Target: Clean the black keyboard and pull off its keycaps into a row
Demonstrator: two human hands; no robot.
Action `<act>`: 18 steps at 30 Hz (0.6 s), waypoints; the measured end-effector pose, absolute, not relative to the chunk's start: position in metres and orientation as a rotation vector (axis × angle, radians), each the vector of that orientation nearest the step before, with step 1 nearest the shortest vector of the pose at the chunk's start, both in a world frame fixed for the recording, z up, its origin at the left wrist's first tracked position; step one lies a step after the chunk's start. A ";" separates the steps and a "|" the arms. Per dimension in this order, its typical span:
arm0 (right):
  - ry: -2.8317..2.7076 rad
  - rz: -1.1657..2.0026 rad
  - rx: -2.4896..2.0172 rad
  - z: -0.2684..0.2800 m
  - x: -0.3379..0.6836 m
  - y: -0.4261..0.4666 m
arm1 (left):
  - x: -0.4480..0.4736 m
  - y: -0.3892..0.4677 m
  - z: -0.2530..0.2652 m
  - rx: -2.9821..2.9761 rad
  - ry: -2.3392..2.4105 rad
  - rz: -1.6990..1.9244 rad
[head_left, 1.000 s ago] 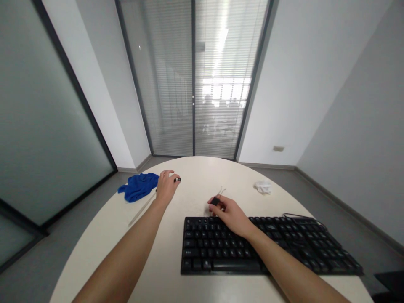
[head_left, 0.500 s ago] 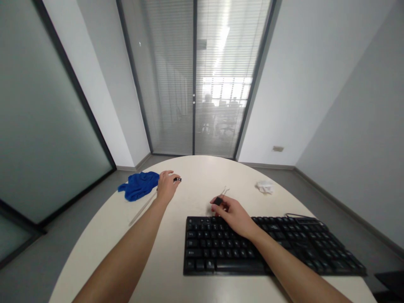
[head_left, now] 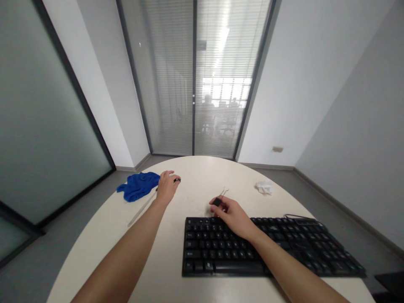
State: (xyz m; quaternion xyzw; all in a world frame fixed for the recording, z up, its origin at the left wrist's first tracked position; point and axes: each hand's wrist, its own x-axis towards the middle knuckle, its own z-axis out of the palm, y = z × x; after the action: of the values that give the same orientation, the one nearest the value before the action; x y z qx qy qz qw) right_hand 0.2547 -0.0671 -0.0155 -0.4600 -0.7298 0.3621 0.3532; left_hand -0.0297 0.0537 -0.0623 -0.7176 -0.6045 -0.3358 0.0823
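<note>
My left hand (head_left: 166, 188) is over the far left of the table, fingers closed on a small black piece with a pale mark (head_left: 177, 180); its exact kind is too small to make out. Just left of that hand lies a crumpled blue cloth (head_left: 140, 187). A thin pale stick (head_left: 142, 209) runs beside the wrist, its far end partly hidden. In my right hand (head_left: 234, 214), closed at the back edge of a black keyboard (head_left: 240, 267), is a wire keycap puller (head_left: 224, 192) with two thin prongs pointing away. A black block (head_left: 216, 202) shows between the fingertips.
The round cream table (head_left: 202, 168) carries a crumpled white tissue (head_left: 264, 187) at the right. The keyboard's cable (head_left: 298, 216) loops behind it. Beyond the table stand a glass partition with blinds (head_left: 217, 139) and a white wall (head_left: 293, 84).
Almost nothing differs. The view has shifted very slightly, and both hands keep their places and their hold.
</note>
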 end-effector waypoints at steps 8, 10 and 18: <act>-1.909 0.928 -1.167 -0.016 0.255 -0.066 | -0.021 0.045 -0.054 -2.180 -1.728 -0.833; -1.912 0.927 -1.162 -0.017 0.255 -0.065 | -0.018 0.045 -0.051 -2.187 -1.718 -0.807; -1.896 0.943 -1.146 -0.017 0.255 -0.066 | -0.014 0.047 -0.052 -2.105 -1.778 -0.842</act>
State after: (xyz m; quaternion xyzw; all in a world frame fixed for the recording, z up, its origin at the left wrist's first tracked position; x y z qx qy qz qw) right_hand 0.2552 -0.0663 -0.0169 -0.4442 -0.7350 0.3657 0.3588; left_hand -0.0140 0.0472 -0.0516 -0.7244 -0.6119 -0.2899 0.1295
